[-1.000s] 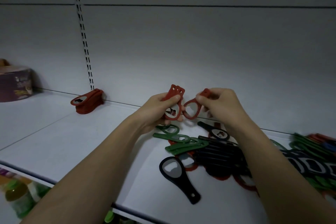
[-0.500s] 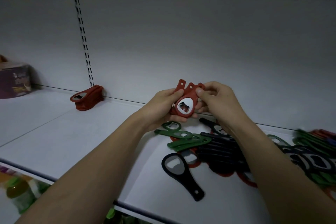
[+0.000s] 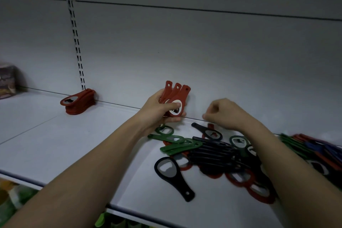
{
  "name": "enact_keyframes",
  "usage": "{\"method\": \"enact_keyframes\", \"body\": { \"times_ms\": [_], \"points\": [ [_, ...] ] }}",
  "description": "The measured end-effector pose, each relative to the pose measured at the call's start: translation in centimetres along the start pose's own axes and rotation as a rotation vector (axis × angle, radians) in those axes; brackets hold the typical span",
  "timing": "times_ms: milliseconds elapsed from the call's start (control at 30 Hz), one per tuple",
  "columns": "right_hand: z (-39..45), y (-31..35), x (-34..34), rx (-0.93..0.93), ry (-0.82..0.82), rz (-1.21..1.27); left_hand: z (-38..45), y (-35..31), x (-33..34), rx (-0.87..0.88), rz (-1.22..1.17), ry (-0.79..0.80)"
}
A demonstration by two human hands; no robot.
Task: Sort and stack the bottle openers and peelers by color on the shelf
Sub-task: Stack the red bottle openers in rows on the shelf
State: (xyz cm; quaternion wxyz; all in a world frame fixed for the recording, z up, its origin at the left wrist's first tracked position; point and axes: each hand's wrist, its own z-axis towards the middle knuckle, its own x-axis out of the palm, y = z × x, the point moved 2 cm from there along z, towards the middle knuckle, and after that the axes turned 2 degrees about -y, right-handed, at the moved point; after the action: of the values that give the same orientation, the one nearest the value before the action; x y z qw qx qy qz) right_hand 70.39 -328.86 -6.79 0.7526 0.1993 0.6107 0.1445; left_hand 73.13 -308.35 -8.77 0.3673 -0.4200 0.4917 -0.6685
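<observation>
Red openers [image 3: 174,98] fanned upright in left hand [image 3: 157,110]

3 red openers [image 3: 175,96], 2 hands [image 3: 157,109]

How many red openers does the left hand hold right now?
3 handles fan out above the left hand: left, middle, right. More could be hidden behind them.

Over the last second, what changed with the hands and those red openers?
The right hand added its single red opener to the bunch of red openers, let go and drew away to the right, fingers curled and holding nothing. The left hand now grips the whole bunch alone, handles fanned upward. The red stack by the back wall and the mixed pile stayed put.
</observation>
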Motion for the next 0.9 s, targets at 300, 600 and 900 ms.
{"method": "enact_keyframes", "body": {
  "times_ms": [300,600,900],
  "points": [
    [-1.2,0.0,1.3,0.021,0.039,-0.137,0.3,0.3,0.3,-0.083,-0.091,0.014],
    [-1.5,-4.5,-2.6,0.282,0.136,-0.323,-0.1,0.6,0.8,-0.084,0.031,0.059],
    [-0.9,-1.9,-0.1,0.145,-0.046,-0.142,-0.2,0.7,1.5,-0.064,0.034,0.08]
  ]
}}
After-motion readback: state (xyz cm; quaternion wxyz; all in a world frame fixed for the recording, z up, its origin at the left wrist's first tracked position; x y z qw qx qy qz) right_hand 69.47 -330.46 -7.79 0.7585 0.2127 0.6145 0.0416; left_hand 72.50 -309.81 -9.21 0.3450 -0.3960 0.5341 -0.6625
